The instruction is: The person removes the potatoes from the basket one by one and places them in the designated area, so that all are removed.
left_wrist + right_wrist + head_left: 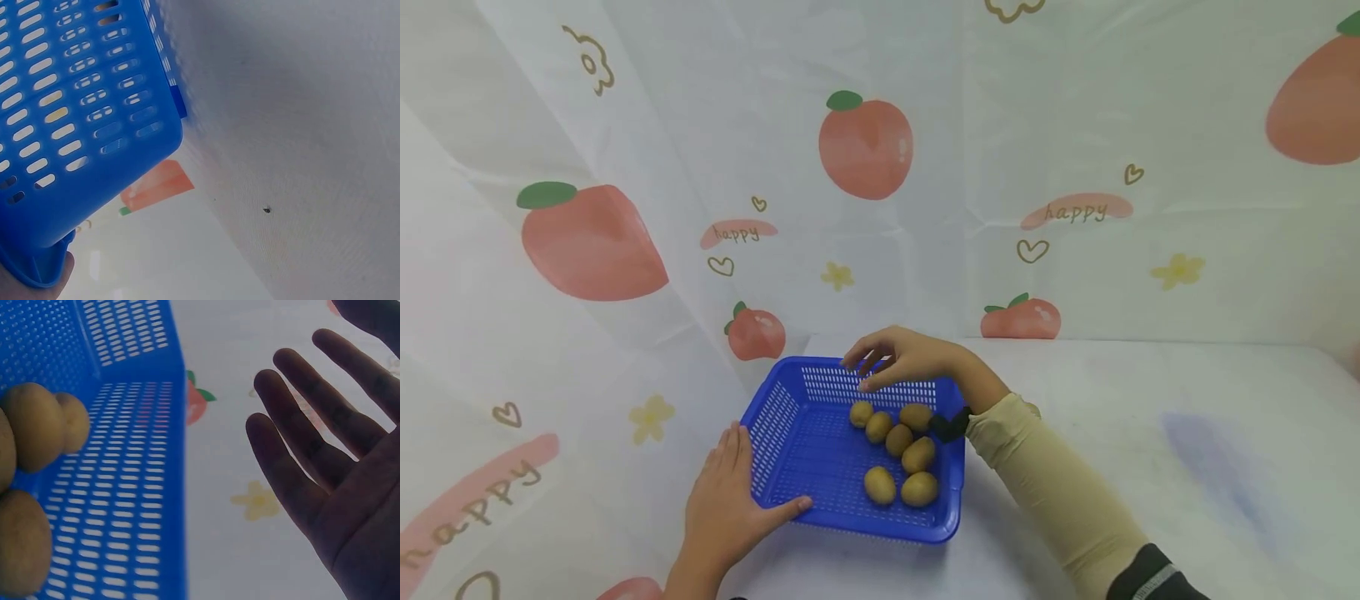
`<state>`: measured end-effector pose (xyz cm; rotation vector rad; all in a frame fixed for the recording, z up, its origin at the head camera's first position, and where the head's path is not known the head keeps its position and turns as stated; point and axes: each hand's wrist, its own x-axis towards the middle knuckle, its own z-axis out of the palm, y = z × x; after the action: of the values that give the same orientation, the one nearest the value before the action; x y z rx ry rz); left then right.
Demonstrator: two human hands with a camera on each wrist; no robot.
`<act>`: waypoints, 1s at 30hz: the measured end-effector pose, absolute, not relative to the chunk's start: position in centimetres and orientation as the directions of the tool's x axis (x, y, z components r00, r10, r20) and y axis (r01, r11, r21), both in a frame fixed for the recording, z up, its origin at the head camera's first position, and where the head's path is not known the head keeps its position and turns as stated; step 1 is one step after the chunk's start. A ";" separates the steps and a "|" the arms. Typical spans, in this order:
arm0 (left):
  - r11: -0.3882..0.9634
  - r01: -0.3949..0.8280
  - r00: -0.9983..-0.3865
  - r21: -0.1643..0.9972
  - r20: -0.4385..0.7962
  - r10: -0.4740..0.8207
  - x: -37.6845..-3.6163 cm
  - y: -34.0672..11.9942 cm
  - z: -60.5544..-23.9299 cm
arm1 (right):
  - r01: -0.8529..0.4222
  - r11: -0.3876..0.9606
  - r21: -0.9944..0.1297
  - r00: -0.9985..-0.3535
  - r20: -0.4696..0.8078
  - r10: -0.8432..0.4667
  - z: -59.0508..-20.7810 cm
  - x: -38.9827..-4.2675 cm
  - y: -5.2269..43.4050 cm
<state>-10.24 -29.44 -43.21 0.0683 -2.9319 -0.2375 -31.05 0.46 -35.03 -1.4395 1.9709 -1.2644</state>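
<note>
Head view: straight-fingered left hand [724,500] is touching the basket [816,467] at left, while relaxed, empty right hand [910,356] is hovering above its far side, potatoes [918,457] lying inside.

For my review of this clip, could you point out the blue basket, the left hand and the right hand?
Blue basket [822,454]: head view, bare part of its floor.
Left hand [727,498]: head view, back of the hand.
Right hand [915,356]: head view, between wrist and fingers.

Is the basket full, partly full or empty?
The basket is partly full: the head view shows potatoes toward its right, bare floor at left.
</note>
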 end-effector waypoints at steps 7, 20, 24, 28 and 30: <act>0.986 -0.031 -0.977 0.162 0.206 -0.064 -10.2 -29.5 -43.6 | -0.504 0.085 -0.860 -0.361 0.121 -0.925 -36.6 -31.5 -1.6; 0.986 -0.031 -0.975 0.163 0.213 -0.065 -10.4 -29.6 -44.1 | -0.434 0.183 -0.882 -0.248 -0.078 -0.966 -39.2 -31.1 -3.8; 0.986 -0.035 -0.975 0.165 0.210 -0.069 -10.4 -29.6 -44.0 | -0.426 0.199 -0.883 -0.218 -0.113 -0.969 -39.5 -30.9 -4.2; 0.987 -0.038 -0.975 0.159 0.211 -0.071 -10.3 -29.6 -43.8 | -0.433 0.237 -0.870 -0.187 -0.170 -0.967 -39.6 -30.6 -4.5; 0.986 -0.040 -0.975 0.160 0.210 -0.073 -10.3 -29.6 -43.8 | -0.435 0.253 -0.864 -0.170 -0.197 -0.966 -39.7 -30.5 -4.6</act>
<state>-10.31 -29.62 -43.79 0.0839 -2.9150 -0.2280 -30.50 -4.64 -39.67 -1.2941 1.7425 -0.8549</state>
